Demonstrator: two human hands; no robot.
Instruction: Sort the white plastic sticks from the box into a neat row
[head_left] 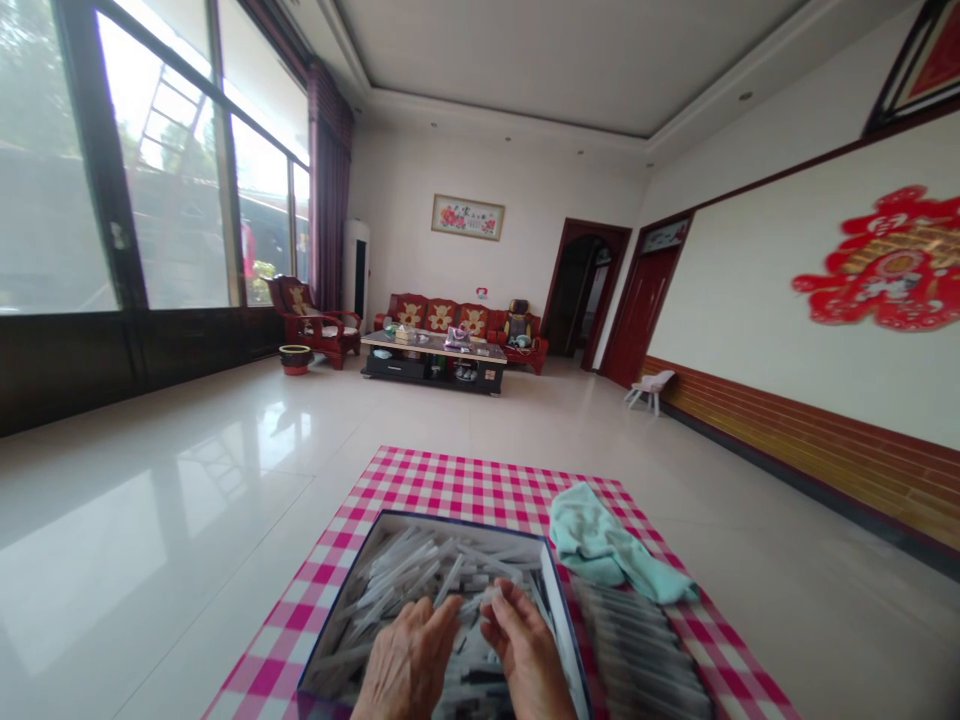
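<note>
My left hand [412,650] and my right hand [525,645] are close together over a shallow box [562,610] with a dark blue rim and pale inner walls. The right thumb and fingers pinch a small whitish translucent piece [491,594]. Curled and closed, the left fingers point toward it; what they hold, if anything, cannot be made out. Inside the box lie many loose translucent plastic tubes [405,570], with dark and white small parts among them. To the right of the box, slim clear and dark sticks [645,650] lie side by side, blurred.
A pink-and-white checked cloth [450,478] covers the table under the box. A crumpled mint-green towel [600,540] lies beyond the sticks. Farther off stand a low coffee table [397,368], a wooden sofa [427,315], an armchair [322,320] and a small chair [651,388].
</note>
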